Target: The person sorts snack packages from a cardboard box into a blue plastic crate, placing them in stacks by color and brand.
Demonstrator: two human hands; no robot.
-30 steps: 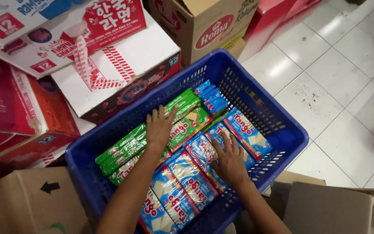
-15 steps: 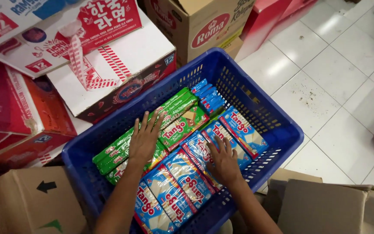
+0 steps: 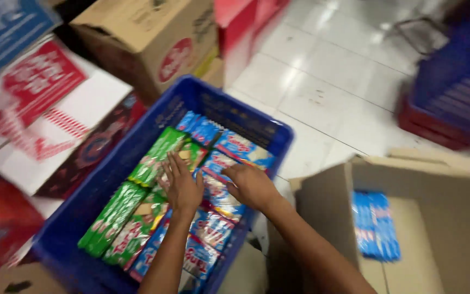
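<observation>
View from above, blurred by camera motion. A blue plastic crate (image 3: 137,136) stands on a pale tiled floor (image 3: 333,87), packed with rows of flat snack packets: green packets (image 3: 116,215) along its left side and blue-and-white packets (image 3: 213,228) along its right. Both forearms reach into the crate from the lower edge of the view. The left hand (image 3: 182,188) lies palm down with fingers spread and extended, resting flat on the packets where the green and blue rows meet; it grips nothing. The right hand (image 3: 252,185) lies just beside it, knuckles up and fingers curled loosely over a blue-and-white packet; whether it has closed on that packet cannot be told. To the right, close against the crate, an open cardboard box (image 3: 327,201) holds a bundle of blue packets (image 3: 375,224) on its floor. Red-and-white cartons (image 3: 39,109) crowd the left side, a brown carton (image 3: 148,38) stands behind the crate, and stacked blue crates (image 3: 458,81) stand at upper right.
</observation>
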